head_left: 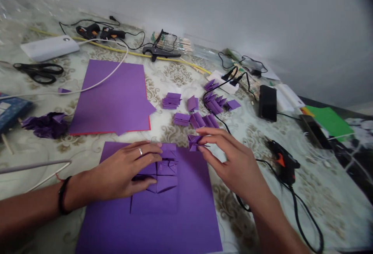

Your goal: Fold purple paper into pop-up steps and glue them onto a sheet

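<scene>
My right hand [230, 156] pinches a small folded purple paper piece [193, 142] between thumb and fingers, above the top right edge of a large purple paper sheet [192, 219]. On that sheet lies a block of folded purple paper pieces [166, 184], set close together in rows. My left hand [135, 168] rests over the left part of the block, its fingers stretched out and the thumb apart, touching the pieces and hiding some of them. Several loose folded pieces [182, 119] are grouped just beyond my right hand.
A glue gun [284, 162] lies at right, its black cord running forward. Further back are stacked purple sheets [116, 94], crumpled purple paper [46, 125], scissors [43, 71], a white power bank [51, 48], a power strip [224, 82] and a black phone-like block [267, 103]. White cables cross the left side.
</scene>
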Available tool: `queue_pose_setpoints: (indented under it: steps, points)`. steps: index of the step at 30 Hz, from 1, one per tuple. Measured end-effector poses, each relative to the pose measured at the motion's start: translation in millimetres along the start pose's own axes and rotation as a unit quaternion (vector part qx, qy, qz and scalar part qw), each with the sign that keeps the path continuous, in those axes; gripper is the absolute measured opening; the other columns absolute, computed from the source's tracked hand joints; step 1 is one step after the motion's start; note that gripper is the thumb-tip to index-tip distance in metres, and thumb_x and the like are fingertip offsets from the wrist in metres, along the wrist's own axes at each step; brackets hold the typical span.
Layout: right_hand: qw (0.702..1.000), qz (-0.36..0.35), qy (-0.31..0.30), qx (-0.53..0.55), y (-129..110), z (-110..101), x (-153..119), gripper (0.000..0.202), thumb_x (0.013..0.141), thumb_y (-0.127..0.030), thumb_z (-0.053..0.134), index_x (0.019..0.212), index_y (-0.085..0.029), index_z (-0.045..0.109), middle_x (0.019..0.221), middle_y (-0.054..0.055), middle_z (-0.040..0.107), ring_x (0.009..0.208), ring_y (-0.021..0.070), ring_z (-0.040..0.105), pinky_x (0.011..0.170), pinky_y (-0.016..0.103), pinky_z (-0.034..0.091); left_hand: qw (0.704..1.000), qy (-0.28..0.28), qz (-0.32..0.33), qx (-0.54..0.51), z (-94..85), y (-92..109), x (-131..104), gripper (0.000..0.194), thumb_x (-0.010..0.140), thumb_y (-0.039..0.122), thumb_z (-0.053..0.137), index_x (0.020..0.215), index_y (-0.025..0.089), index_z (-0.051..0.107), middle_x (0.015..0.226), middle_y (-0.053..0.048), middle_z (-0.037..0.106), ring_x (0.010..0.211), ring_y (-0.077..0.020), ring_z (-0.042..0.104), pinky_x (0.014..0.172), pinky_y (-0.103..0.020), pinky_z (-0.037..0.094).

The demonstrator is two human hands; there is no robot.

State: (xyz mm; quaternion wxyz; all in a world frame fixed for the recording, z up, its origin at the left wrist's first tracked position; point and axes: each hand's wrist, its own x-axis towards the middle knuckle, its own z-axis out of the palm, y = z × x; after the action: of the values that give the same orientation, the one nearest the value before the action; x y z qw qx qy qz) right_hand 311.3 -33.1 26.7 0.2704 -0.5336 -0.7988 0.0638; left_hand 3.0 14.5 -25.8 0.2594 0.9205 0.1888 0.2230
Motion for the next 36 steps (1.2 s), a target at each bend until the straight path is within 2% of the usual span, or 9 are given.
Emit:
queue_pose_setpoints:
  steps: [3, 6, 12, 16, 24, 30, 36]
  points:
    - [1.000, 0.002, -0.001, 0.014, -12.9, -5.5, -5.6, 0.014, 0.104, -0.011, 0.064, 0.109, -0.024, 0.065, 0.117, 0.008, 0.077, 0.110, 0.0232, 0.076, 0.098, 0.040, 0.062, 1.000, 0.012, -0.002, 0.008, 0.4, 0.6, -1.2, 0.041, 0.101, 0.028, 0.073, 0.139, 0.019, 0.060, 0.144, -0.016, 0.068, 0.138, -0.0303, 0.066, 0.118, -0.047, 0.057]
    - [0.999, -0.026, -0.010, 0.026, -21.7, -6.0, -9.2, 0.017, 0.103, -0.008, 0.064, 0.108, -0.024, 0.064, 0.112, 0.007, 0.076, 0.105, 0.0218, 0.074, 0.095, 0.038, 0.062, 1.000, 0.020, -0.002, 0.014, -1.5, 2.7, -0.6, 0.039, 0.101, 0.028, 0.072, 0.138, 0.020, 0.060, 0.142, -0.015, 0.070, 0.136, -0.0297, 0.068, 0.117, -0.046, 0.058]
    - [0.997, -0.059, -0.027, 0.045, -38.1, 7.6, -15.7, 0.018, 0.101, -0.003, 0.061, 0.108, -0.020, 0.065, 0.103, 0.009, 0.075, 0.095, 0.0220, 0.072, 0.086, 0.038, 0.065, 0.999, -0.015, 0.010, 0.031, -4.6, 5.8, 2.6, 0.033, 0.103, 0.024, 0.067, 0.135, 0.016, 0.063, 0.141, -0.015, 0.072, 0.137, -0.0304, 0.067, 0.124, -0.049, 0.053]
    - [0.993, -0.093, -0.063, 0.032, -45.8, 14.6, -16.5, 0.021, 0.102, -0.002, 0.058, 0.112, -0.019, 0.066, 0.101, 0.008, 0.079, 0.094, 0.0238, 0.076, 0.088, 0.040, 0.067, 0.999, -0.010, 0.016, 0.030, -0.9, 3.5, 1.5, 0.032, 0.106, 0.030, 0.067, 0.134, 0.015, 0.064, 0.139, -0.015, 0.075, 0.135, -0.0286, 0.069, 0.124, -0.047, 0.052]
    - [0.989, -0.110, -0.088, 0.037, -40.0, 24.1, -21.1, 0.021, 0.102, -0.001, 0.061, 0.115, -0.015, 0.068, 0.106, 0.009, 0.079, 0.097, 0.0241, 0.075, 0.091, 0.039, 0.066, 1.000, -0.020, 0.004, 0.015, -1.2, 4.9, 4.4, 0.030, 0.107, 0.028, 0.065, 0.133, 0.014, 0.063, 0.138, -0.015, 0.076, 0.136, -0.0283, 0.069, 0.125, -0.046, 0.050]
    - [0.986, -0.092, -0.132, 0.046, -36.2, 27.6, -23.3, 0.031, 0.099, 0.000, 0.066, 0.123, -0.021, 0.065, 0.113, 0.008, 0.080, 0.102, 0.0281, 0.076, 0.094, 0.043, 0.066, 1.000, -0.022, 0.007, 0.001, -0.1, 5.2, 5.4, 0.030, 0.107, 0.030, 0.065, 0.132, 0.014, 0.063, 0.137, -0.013, 0.076, 0.137, -0.0283, 0.068, 0.127, -0.045, 0.048]
    - [0.986, -0.106, -0.116, 0.047, -34.7, 33.1, -22.2, 0.020, 0.103, -0.003, 0.065, 0.119, -0.013, 0.067, 0.112, 0.010, 0.077, 0.104, 0.0256, 0.070, 0.096, 0.041, 0.061, 1.000, -0.021, -0.003, -0.009, 1.1, 5.0, 5.4, 0.028, 0.106, 0.028, 0.066, 0.131, 0.015, 0.065, 0.136, -0.013, 0.075, 0.136, -0.0283, 0.068, 0.128, -0.044, 0.046]
